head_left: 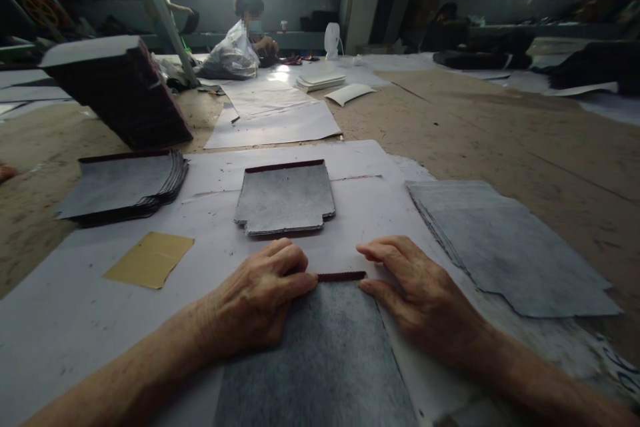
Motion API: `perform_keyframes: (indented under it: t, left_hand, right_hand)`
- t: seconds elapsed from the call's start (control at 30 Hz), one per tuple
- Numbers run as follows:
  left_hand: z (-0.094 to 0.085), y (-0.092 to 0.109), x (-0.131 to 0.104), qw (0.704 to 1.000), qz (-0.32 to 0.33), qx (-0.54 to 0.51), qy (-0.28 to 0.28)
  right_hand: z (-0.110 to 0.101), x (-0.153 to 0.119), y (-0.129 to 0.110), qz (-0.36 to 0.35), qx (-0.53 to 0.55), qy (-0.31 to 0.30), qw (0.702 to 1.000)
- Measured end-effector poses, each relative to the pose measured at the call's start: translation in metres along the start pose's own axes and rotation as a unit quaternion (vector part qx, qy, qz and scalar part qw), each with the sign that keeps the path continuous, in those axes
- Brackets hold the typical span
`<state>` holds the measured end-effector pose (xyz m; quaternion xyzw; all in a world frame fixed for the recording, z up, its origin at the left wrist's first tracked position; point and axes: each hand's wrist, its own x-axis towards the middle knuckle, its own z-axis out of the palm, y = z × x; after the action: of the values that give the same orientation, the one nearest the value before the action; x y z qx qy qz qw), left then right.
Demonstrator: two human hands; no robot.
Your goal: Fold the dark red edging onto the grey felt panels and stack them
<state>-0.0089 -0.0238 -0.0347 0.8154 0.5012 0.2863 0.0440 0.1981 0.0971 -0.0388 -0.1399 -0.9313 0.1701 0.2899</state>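
Note:
A grey fabric-like panel (325, 353) lies in front of me, its far edge turned over into a narrow dark-red strip (343, 276). At the strip's left end, my left hand (260, 297) is closed, thumb and curled fingers pressing on the panel's edge. My right hand (423, 293) rests by the other end; its thumb touches the corner while the fingers are raised and apart from the thumb. Just beyond both hands sits a small stack of similar grey panels (285, 199) with a dark-red far edge.
White paper (210, 260) covers the work surface. A thicker panel stack (125, 183) and a tan card (150, 259) lie left; more grey panels (510, 247) lie right. A tall dark block (120, 90) leans behind. Two people are farther back, near a plastic bag (233, 53).

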Motion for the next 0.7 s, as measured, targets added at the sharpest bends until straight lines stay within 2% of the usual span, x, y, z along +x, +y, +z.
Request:
perform_keyframes:
  t: [0.13,0.23,0.3,0.37,0.47,0.5,0.57,0.7]
  left_hand:
    - [0.001,0.001,0.000,1.000,-0.001,0.009,0.001]
    - [0.001,0.001,0.000,1.000,0.002,0.023,0.002]
    - [0.000,0.001,0.001,0.999,0.005,0.032,0.003]
    - [0.000,0.000,0.002,0.999,0.002,0.034,0.000]
    - [0.000,-0.001,0.003,0.999,0.000,0.032,-0.005]
    - [0.001,-0.001,0.003,0.999,0.001,0.033,-0.005]
    - [0.001,-0.001,0.002,0.999,0.004,0.039,-0.005]
    - [0.000,0.002,0.002,0.998,-0.009,0.057,-0.014]
  right_hand:
    - [0.000,-0.001,-0.003,-0.034,-0.030,0.002,0.999]
    - [-0.004,-0.004,-0.005,-0.099,-0.056,-0.054,0.992]
    - [-0.012,-0.006,-0.004,-0.107,-0.051,-0.095,0.988]
    - [-0.020,-0.006,0.000,-0.053,-0.022,-0.107,0.993]
    - [-0.026,0.000,0.004,0.075,0.013,-0.038,0.996]
    - [-0.024,0.003,0.002,0.094,0.012,-0.008,0.995]
    - [-0.014,0.011,-0.008,0.067,-0.001,0.027,0.997]
    - [0.017,0.020,-0.035,-0.059,-0.063,-0.021,0.996]
